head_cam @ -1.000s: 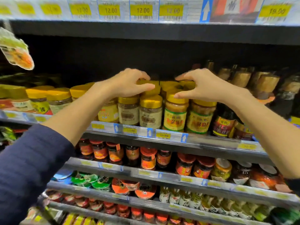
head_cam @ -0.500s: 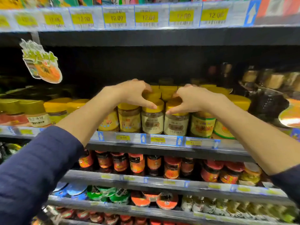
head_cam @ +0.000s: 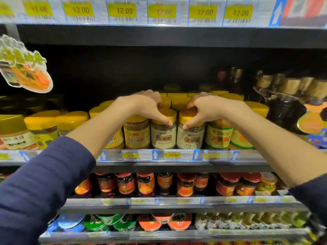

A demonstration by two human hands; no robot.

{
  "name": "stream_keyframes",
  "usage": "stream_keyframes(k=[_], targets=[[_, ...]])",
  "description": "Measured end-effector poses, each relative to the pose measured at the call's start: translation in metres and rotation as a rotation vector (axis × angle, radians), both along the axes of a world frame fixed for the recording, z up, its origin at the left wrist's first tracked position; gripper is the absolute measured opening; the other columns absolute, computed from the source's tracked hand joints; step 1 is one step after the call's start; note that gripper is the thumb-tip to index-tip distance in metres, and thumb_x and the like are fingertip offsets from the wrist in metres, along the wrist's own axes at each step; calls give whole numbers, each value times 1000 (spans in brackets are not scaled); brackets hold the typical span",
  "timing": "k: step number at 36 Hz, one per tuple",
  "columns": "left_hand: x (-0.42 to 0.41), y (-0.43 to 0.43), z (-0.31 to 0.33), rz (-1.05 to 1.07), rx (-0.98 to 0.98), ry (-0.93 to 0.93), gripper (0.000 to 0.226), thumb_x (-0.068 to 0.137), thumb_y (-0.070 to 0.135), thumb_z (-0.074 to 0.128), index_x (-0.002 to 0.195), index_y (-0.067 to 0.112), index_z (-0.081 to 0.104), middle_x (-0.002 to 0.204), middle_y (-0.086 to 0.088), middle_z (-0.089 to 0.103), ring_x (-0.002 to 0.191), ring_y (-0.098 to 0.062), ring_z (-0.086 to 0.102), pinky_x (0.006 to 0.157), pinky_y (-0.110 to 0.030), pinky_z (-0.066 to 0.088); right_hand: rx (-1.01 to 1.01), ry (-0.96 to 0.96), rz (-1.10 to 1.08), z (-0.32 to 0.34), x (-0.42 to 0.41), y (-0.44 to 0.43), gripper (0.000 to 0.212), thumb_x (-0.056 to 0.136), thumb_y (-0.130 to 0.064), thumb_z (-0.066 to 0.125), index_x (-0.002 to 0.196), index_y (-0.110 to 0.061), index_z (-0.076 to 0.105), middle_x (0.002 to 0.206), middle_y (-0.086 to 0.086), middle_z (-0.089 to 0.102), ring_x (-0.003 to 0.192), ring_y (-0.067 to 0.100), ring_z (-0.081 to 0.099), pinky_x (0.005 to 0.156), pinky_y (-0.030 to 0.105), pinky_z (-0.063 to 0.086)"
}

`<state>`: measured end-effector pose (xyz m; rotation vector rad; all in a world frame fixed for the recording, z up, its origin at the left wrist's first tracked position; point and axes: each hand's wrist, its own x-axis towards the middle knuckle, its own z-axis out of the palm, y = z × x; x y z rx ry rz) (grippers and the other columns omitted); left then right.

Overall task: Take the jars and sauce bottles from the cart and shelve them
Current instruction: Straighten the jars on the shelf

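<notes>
Crowded shelf (head_cam: 177, 163): left hand (head_cam: 148, 106), right hand (head_cam: 205, 108) clamped on two jars (head_cam: 163, 133); risk nudging neighbours off the edge.

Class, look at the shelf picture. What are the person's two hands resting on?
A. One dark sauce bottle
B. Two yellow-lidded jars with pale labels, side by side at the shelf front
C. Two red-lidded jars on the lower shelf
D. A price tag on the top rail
B: the left hand and right hand each cup the yellow lid of one of the two pale-labelled jars, which stand side by side at the shelf front.
</notes>
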<state>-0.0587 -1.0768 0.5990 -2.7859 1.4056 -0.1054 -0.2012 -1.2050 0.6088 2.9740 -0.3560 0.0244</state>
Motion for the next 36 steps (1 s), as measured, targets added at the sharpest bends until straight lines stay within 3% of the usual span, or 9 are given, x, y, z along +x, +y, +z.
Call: stream_keyframes(k=[4, 10, 17, 20, 24, 30, 36], targets=[[3, 3, -1, -57, -13, 33, 94, 55, 82, 58, 130, 25, 48, 126, 2, 50, 102, -13, 45, 90, -36, 47, 10, 3, -6, 0, 2, -2, 82, 74, -60, 63, 141, -18, 39, 145, 4, 36, 133, 23, 32, 102, 32, 37], [3, 6, -3, -72, -19, 49, 98, 51, 84, 57, 130, 26, 47, 127, 2, 49, 111, -17, 47, 94, -42, 48, 44, -4, -21, -2, 4, -6, 84, 71, -60, 65, 140, -20, 38, 144, 5, 35, 131, 24, 35, 99, 32, 39], [0, 5, -4, -80, -35, -30, 95, 57, 82, 57, 129, 21, 48, 125, 1, 49, 101, -13, 43, 84, -32, 46, 60, -14, -28, -3, 3, -7, 84, 72, -59, 66, 140, -18, 38, 145, 6, 35, 131, 25, 35, 99, 32, 39], [-1, 5, -4, -77, -13, -74, 95, 58, 82, 55, 128, 20, 47, 126, -1, 47, 110, -18, 44, 81, -31, 41, 66, -17, -36, -3, 3, -7, 85, 71, -60, 66, 140, -18, 38, 144, 6, 36, 131, 25, 36, 98, 33, 40], [-2, 5, -5, -77, 6, -91, 96, 59, 82, 53, 131, 19, 44, 133, -2, 44, 119, -22, 42, 88, -34, 41, 62, -13, -49, -4, 3, -5, 86, 70, -61, 66, 140, -18, 39, 145, 7, 36, 131, 25, 35, 99, 34, 40], [-6, 8, -7, -86, -6, -92, 93, 63, 81, 52, 131, 17, 45, 132, -5, 46, 116, -22, 45, 83, -31, 41, 64, -21, -60, -4, 1, -1, 83, 72, -60, 65, 139, -17, 40, 145, 8, 36, 131, 26, 36, 99, 34, 40], [-5, 31, 6, -94, -112, 20, 107, 52, 93, 32, 138, 29, 38, 142, -1, 43, 127, -24, 42, 101, -45, 41, 29, -57, -101, 4, 1, 7, 92, 64, -71, 63, 139, -23, 41, 144, 7, 38, 129, 29, 39, 100, 39, 40]])
